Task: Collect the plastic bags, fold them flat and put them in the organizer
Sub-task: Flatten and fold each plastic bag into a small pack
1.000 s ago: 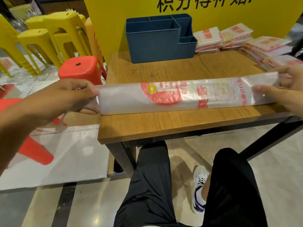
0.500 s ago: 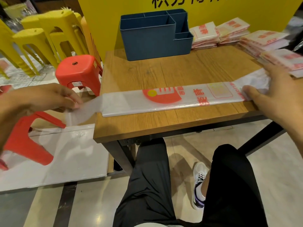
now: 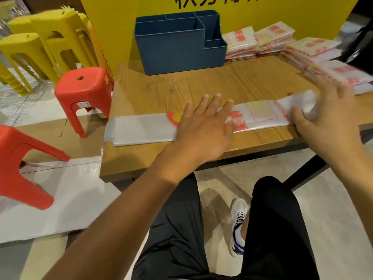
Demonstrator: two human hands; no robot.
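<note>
This looks like a shop or eatery: stacked yellow plastic stools [image 3: 50, 43] and red stools [image 3: 84, 91] on a tiled floor, a yellow printed sign board [image 3: 121, 27], and piles of printed plastic bags [image 3: 242, 44] on a wooden tabletop [image 3: 201, 83].

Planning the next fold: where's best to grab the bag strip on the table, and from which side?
Probably the free left end of the bag strip, coming from the table's left edge. It overhangs there slightly, so fingers can slip under. The left hand lies flat on the middle; the right hand holds the right end.

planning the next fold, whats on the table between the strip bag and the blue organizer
Head view: only bare wooden tabletop lies between the folded bag and the blue organizer.
</note>
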